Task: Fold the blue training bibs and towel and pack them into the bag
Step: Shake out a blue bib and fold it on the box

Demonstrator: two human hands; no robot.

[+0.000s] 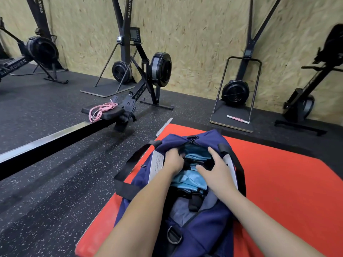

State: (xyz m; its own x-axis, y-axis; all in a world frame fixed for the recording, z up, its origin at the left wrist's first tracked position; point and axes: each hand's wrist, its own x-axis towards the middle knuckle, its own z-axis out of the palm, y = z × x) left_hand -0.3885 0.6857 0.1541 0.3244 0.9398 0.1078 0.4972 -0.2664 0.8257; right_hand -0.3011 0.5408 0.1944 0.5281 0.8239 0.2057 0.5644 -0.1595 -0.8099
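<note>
While the folded light-blue mesh bibs point(193, 179) lie inside the open navy fabric bag point(207, 229) on a smooth red mat point(278, 182), the left hand point(173, 160) grips the opening's edge and the right hand point(217, 164) spreads loosely over them.

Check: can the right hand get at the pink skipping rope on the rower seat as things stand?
Probably not: right hand is at the bag opening, and the pink rope lies well off to the left, past the left hand.

One bag point(202, 229), perhaps three blue bibs point(193, 179)
</note>
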